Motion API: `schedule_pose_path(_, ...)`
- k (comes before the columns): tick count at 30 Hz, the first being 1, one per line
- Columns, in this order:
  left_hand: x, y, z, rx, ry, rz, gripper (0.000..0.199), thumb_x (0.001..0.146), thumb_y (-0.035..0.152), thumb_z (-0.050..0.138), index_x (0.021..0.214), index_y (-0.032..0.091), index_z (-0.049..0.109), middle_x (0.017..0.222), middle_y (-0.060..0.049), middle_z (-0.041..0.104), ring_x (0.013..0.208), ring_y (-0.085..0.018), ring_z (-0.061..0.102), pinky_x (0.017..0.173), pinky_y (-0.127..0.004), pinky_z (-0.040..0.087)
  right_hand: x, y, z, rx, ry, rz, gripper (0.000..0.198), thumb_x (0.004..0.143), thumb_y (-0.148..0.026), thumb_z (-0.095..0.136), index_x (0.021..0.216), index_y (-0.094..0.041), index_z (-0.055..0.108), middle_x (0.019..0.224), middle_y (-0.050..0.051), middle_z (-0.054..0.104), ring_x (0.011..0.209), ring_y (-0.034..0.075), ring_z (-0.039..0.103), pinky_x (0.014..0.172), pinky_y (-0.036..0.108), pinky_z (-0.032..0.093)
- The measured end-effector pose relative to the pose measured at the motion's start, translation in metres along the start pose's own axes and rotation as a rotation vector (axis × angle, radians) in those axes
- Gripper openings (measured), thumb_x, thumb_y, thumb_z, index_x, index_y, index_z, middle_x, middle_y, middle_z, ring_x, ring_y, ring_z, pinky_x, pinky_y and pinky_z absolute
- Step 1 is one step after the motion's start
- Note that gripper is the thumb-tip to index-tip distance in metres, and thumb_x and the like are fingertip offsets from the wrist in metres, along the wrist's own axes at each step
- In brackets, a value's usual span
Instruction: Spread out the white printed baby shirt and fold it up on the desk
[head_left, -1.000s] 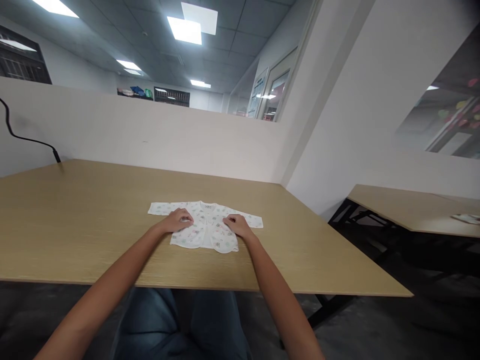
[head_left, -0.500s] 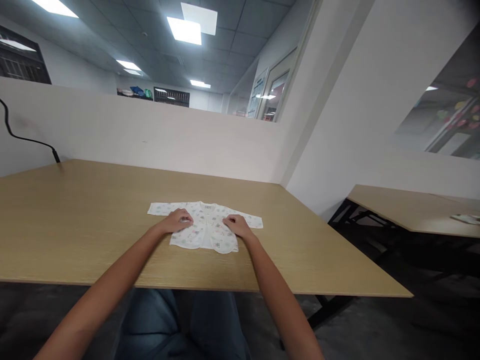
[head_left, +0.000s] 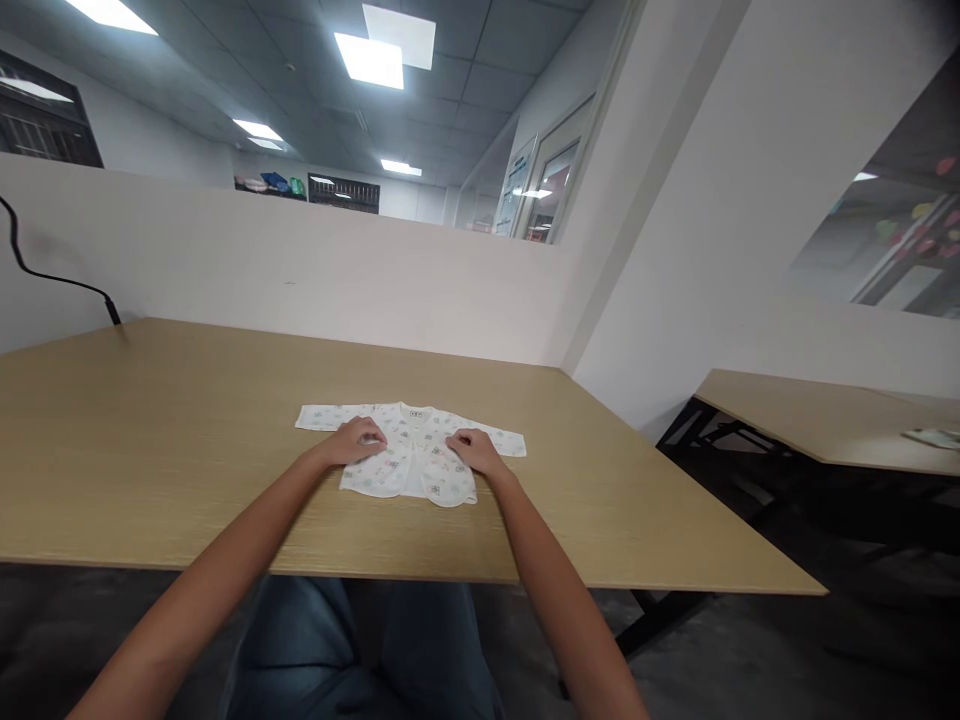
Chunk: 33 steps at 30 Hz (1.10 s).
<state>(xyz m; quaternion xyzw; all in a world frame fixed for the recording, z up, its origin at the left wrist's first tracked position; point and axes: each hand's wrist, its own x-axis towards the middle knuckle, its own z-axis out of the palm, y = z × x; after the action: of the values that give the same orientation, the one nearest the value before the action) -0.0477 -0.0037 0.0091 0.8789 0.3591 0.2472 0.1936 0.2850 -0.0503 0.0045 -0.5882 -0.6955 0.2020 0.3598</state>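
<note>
A white long-sleeved baby shirt (head_left: 405, 465) with small coloured prints lies spread on the wooden table, neckline away from me and both sleeves stretched out sideways. Its two front panels part toward the rounded lower hem. My left hand (head_left: 354, 441) rests on the shirt's left side, below the sleeve, with thumb and curved fingers brought together at the cloth. On the opposite side, my right hand (head_left: 478, 452) is bent the same way, its fingertips on the right front panel. The fabric lies nearly flat under both hands.
The wooden table (head_left: 187, 440) has its front edge just before my legs. A white partition (head_left: 360, 275) stands behind it. At the left a black cable (head_left: 64, 282) hangs down. Another table (head_left: 825, 415) stands at the right, with an unclear flat object on it.
</note>
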Motion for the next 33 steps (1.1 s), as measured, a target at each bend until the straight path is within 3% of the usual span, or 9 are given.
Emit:
schedule_pose_path(21, 0.000, 0.004, 0.000, 0.008, -0.010, -0.016, 0.033, 0.089, 0.050, 0.060, 0.100, 0.025, 0.079, 0.104, -0.006, 0.070, 0.105, -0.024, 0.061, 0.098, -0.034, 0.046, 0.001, 0.003, 0.001, 0.002, -0.015, -0.027, 0.030, 0.080, -0.042, 0.056, 0.062, -0.019, 0.061, 0.065, -0.003, 0.060, 0.067, 0.014, 0.052, 0.063, 0.025, 0.035)
schedule_pose_path(25, 0.002, -0.002, 0.002, 0.033, 0.115, -0.008, 0.035, 0.091, 0.052, 0.058, 0.101, 0.025, 0.078, 0.110, -0.007, 0.068, 0.111, -0.025, 0.060, 0.102, -0.036, 0.046, 0.002, 0.007, 0.001, 0.036, 0.023, -0.031, 0.026, 0.080, -0.041, 0.057, 0.068, -0.019, 0.065, 0.071, -0.001, 0.065, 0.072, 0.016, 0.057, 0.067, 0.025, 0.040)
schedule_pose_path(29, 0.001, -0.028, -0.004, 0.153, 0.306, -0.183, 0.042, 0.097, 0.050, 0.047, 0.116, 0.025, 0.074, 0.132, -0.008, 0.063, 0.128, -0.027, 0.053, 0.114, -0.043, 0.040, 0.007, 0.019, 0.001, 0.105, 0.114, -0.047, 0.029, 0.080, -0.040, 0.061, 0.097, -0.020, 0.073, 0.101, 0.006, 0.073, 0.095, 0.021, 0.065, 0.088, 0.031, 0.049)
schedule_pose_path(33, -0.004, -0.051, -0.012, 0.268, 0.169, -0.429, 0.052, 0.102, 0.050, 0.032, 0.138, 0.029, 0.063, 0.155, -0.006, 0.050, 0.145, -0.030, 0.040, 0.120, -0.052, 0.031, 0.012, 0.033, 0.001, 0.073, 0.092, -0.086, 0.034, 0.083, -0.039, 0.063, 0.109, -0.021, 0.073, 0.121, 0.010, 0.070, 0.113, 0.023, 0.064, 0.105, 0.037, 0.046)
